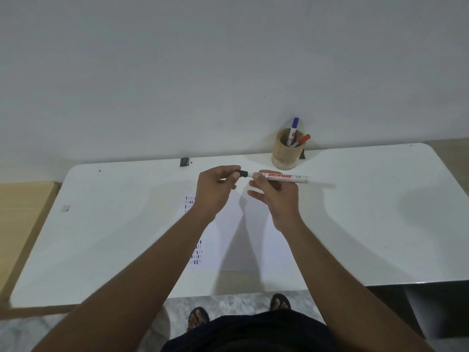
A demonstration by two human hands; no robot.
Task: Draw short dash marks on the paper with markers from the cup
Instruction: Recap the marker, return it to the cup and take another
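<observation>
Holding a white marker [284,177] level above the paper [253,240], the person pinches its barrel in the right hand [276,196], spare fingers loosely spread, while the left hand [215,189] pinches the black cap [243,173] at the tip; whether it is going on or off, I cannot tell. Columns of short dashes [196,252] already fill the sheet's nine o'clock edge, the rest blank. Blue and red markers wait in the cup [288,151] at one o'clock.
</observation>
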